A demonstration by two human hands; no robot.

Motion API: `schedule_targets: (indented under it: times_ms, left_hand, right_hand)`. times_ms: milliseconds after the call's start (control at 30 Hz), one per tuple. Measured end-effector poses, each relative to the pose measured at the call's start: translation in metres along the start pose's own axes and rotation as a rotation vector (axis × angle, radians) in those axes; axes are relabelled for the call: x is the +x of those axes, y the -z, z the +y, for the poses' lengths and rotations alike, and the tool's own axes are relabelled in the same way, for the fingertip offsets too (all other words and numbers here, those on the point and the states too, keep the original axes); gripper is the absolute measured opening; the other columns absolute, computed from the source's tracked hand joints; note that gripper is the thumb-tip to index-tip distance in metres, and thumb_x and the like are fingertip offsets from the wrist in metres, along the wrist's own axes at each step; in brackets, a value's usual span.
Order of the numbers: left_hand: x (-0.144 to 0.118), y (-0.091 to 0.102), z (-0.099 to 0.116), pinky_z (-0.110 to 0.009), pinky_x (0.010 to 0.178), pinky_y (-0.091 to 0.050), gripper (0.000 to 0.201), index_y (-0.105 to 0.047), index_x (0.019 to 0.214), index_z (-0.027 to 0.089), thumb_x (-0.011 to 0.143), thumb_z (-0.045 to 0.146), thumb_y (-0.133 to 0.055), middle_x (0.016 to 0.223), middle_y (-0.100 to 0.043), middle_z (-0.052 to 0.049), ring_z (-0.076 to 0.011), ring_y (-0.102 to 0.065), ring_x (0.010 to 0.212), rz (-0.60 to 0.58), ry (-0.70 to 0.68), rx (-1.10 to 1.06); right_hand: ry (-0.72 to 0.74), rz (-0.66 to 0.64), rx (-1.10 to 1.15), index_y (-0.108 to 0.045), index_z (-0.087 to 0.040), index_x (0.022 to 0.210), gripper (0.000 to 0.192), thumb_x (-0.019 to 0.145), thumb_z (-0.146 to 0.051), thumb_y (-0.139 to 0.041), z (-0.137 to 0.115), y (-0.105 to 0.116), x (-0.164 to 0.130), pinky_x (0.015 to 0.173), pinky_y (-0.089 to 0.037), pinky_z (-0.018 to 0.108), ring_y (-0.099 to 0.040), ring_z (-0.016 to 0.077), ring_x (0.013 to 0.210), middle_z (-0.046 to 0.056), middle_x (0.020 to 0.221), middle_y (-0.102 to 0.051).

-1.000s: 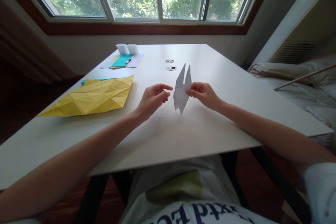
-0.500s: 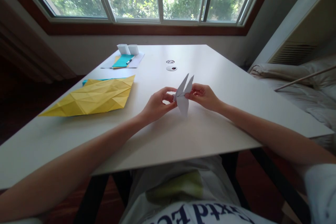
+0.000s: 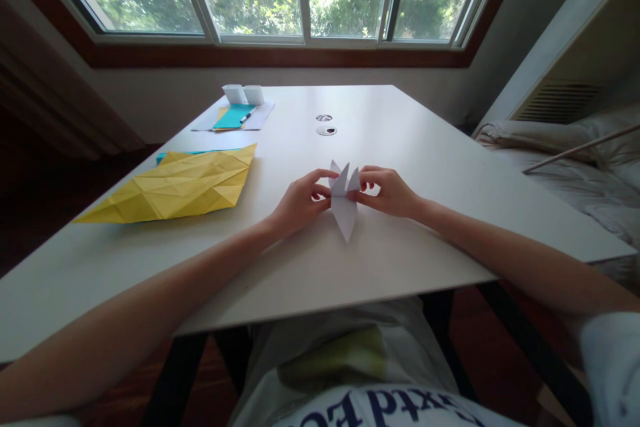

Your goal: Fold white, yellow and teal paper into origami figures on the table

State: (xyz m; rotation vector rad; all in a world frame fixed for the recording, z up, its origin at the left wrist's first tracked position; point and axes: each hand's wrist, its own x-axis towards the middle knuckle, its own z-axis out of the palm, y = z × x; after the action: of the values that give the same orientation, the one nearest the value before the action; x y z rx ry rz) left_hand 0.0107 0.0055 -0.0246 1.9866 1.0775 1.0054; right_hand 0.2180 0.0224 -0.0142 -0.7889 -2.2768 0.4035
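While a second ago only the right hand (image 3: 387, 191) gripped it aloft, the paper (image 3: 345, 208) is now being pinched by both hands, the left hand (image 3: 300, 202) included, and lowered to the table (image 3: 425, 147).

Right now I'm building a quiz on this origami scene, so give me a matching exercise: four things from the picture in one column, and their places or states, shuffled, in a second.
Things
1. white folded paper
2. yellow creased sheet
3. teal paper
4. two round holes

Places or states
A. far left part of the table, with a pen on it
B. pinched between the left hand and the right hand
C. lying left of the hands
D. set in the table beyond the hands

Pairs: 1-B, 2-C, 3-A, 4-D
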Motion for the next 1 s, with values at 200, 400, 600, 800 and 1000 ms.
schedule_targets:
  times_ms: [200, 400, 600, 800, 1000]
  left_hand:
    - [0.0013, 0.0029, -0.0035, -0.028, 0.071, -0.050, 0.038, -0.056, 0.108, 0.016, 0.070, 0.017, -0.060, 0.085, -0.070, -0.005, -0.0181, -0.065, 0.079, -0.121, -0.021, -0.128]
    - [0.0021, 0.0049, 0.0005, -0.027, 0.067, -0.050, 0.021, -0.065, 0.089, 0.014, 0.072, 0.026, -0.063, 0.091, -0.066, -0.008, -0.0179, -0.063, 0.082, -0.046, -0.017, -0.120]
    - [0.0020, 0.0010, 0.0035, -0.020, 0.051, -0.043, 0.020, -0.067, 0.074, 0.016, 0.071, 0.035, -0.068, 0.091, -0.058, -0.006, -0.0103, -0.055, 0.069, 0.117, -0.073, 0.043]
    - [0.0023, 0.0009, 0.0018, -0.020, 0.050, -0.041, 0.015, -0.067, 0.075, 0.016, 0.070, 0.030, -0.068, 0.082, -0.056, -0.004, -0.0090, -0.051, 0.064, 0.135, -0.108, 0.121]
    - [0.0021, 0.0024, 0.0050, -0.020, 0.051, -0.038, 0.016, -0.065, 0.071, 0.014, 0.075, 0.030, -0.062, 0.065, -0.061, 0.000, -0.0091, -0.049, 0.059, 0.056, -0.075, 0.166]
  right_hand:
    - [-0.007, -0.001, -0.018, -0.055, -0.017, 0.065, 0.013, 0.076, -0.022, -0.059, 0.0022, -0.0009, 0.0001, 0.054, -0.037, 0.021, -0.046, 0.0086, 0.057, 0.000, 0.067, -0.055]
    - [-0.015, 0.003, -0.001, -0.058, -0.016, 0.070, 0.009, 0.076, -0.023, -0.059, 0.0047, -0.0012, -0.0001, 0.054, -0.037, 0.020, -0.046, 0.0082, 0.057, -0.001, 0.066, -0.056]
    - [0.030, 0.039, 0.024, -0.060, -0.016, 0.074, 0.013, 0.079, -0.027, -0.059, 0.0007, -0.0040, 0.0008, 0.053, -0.037, 0.020, -0.046, 0.0079, 0.058, 0.000, 0.068, -0.056]
    - [-0.020, 0.076, 0.050, -0.061, -0.016, 0.070, 0.015, 0.079, -0.029, -0.060, -0.0018, -0.0041, 0.0023, 0.053, -0.038, 0.020, -0.046, 0.0079, 0.056, -0.001, 0.064, -0.056]
    - [-0.054, 0.069, 0.063, -0.061, -0.016, 0.069, 0.017, 0.078, -0.030, -0.060, -0.0003, -0.0044, 0.0025, 0.054, -0.037, 0.020, -0.046, 0.0079, 0.057, -0.001, 0.063, -0.056]
